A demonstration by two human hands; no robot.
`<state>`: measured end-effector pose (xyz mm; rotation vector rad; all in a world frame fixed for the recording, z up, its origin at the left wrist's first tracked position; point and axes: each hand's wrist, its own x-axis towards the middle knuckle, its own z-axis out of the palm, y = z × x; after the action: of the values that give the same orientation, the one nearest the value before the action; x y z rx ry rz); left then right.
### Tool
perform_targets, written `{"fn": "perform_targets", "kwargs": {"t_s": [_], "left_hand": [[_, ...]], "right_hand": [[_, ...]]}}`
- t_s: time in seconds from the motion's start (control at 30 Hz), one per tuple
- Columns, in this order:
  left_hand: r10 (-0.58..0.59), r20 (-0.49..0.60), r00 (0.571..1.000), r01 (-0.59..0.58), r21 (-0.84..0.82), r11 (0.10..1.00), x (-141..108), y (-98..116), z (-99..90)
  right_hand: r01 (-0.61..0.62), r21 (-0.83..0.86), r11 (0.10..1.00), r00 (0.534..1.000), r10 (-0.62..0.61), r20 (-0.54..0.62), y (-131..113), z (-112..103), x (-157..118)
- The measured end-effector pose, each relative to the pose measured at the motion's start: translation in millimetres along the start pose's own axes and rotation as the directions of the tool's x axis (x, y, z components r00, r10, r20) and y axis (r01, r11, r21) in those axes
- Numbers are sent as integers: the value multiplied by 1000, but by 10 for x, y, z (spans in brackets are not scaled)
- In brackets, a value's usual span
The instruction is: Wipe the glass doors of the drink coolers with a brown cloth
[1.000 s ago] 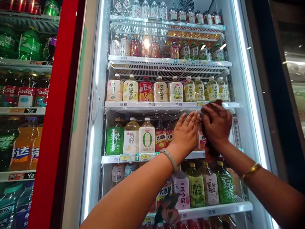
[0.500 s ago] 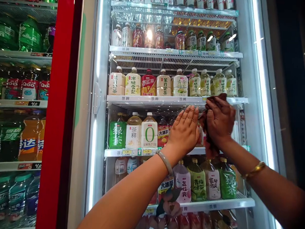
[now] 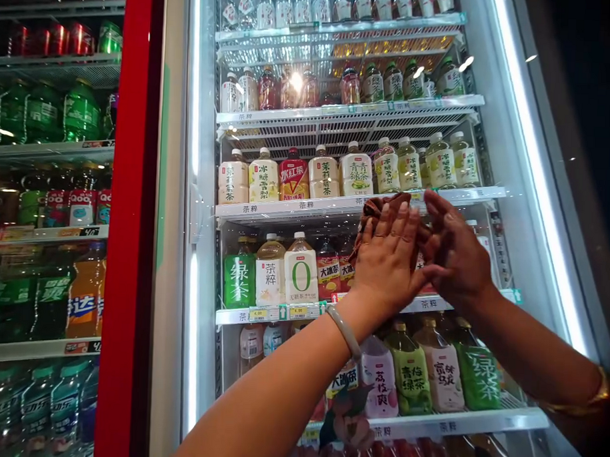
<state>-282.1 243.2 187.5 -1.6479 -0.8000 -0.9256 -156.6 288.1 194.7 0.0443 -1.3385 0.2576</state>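
A dark brown cloth point(image 3: 385, 211) lies against the glass door of a lit drinks cooler. My left hand point(image 3: 386, 265), with a pale bangle point(image 3: 344, 331) at the wrist, presses flat on the cloth, fingers pointing up and slightly parted. Just to its right is my right hand point(image 3: 457, 250), fingers raised and apart, its thumb close to the left hand. The cloth's right edge reaches toward the right fingers; nothing shows gripped in them. A gold bracelet point(image 3: 599, 392) is on the right wrist.
Behind the glass, white shelves point(image 3: 265, 210) hold rows of bottled drinks. A red cooler frame point(image 3: 129, 249) stands at the left, beside another cooler with green bottles point(image 3: 81, 111) and cans. The door handle point(image 3: 195, 211) is on the glass door's left side. Lights reflect in the glass.
The cloth was under my right hand and is now under my left hand, farther left. My left hand has shifted slightly right, and my right hand has come off the cloth with its fingers spread.
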Motion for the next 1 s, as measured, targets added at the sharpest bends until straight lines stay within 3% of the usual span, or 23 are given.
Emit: {"fn": "perform_targets", "kwargs": {"t_s": [0.1,0.17,0.23,0.37,0.43,0.5,0.57,0.67,0.77,0.9,1.0], "left_hand": [[21,-35,999,-18,78,997,65,-145,38],[23,-42,999,-18,101,995,94,-235,5],[31,-47,998,-26,107,994,70,-317,-65],[27,-106,994,-13,133,991,-116,-413,-184],[-11,-125,992,29,145,989,-164,-380,-169],[-20,-134,991,39,140,989,-115,-305,-105],[19,-120,993,-3,130,991,9,-244,-35],[91,-64,994,-80,151,985,148,-276,-22],[114,-51,992,-101,208,973,0,-407,-145],[137,-71,988,-120,205,971,-463,-502,-329],[240,-22,970,-234,164,958,-506,-528,-347]], "right_hand": [[89,-213,973,993,-102,-54,112,-94,153],[197,-425,884,978,-206,24,217,-76,200],[260,-552,792,965,-232,121,297,-15,177],[395,-678,620,918,-244,312,324,105,35],[431,-696,575,902,-244,357,323,120,-1],[406,-702,585,914,-257,314,351,103,5],[324,-709,626,943,-275,188,405,73,33],[241,-722,649,959,-275,73,464,44,60],[270,-742,614,956,-261,132,441,55,50],[318,-759,568,947,-226,228,364,94,29],[334,-751,570,942,-209,261,346,103,27]]}}
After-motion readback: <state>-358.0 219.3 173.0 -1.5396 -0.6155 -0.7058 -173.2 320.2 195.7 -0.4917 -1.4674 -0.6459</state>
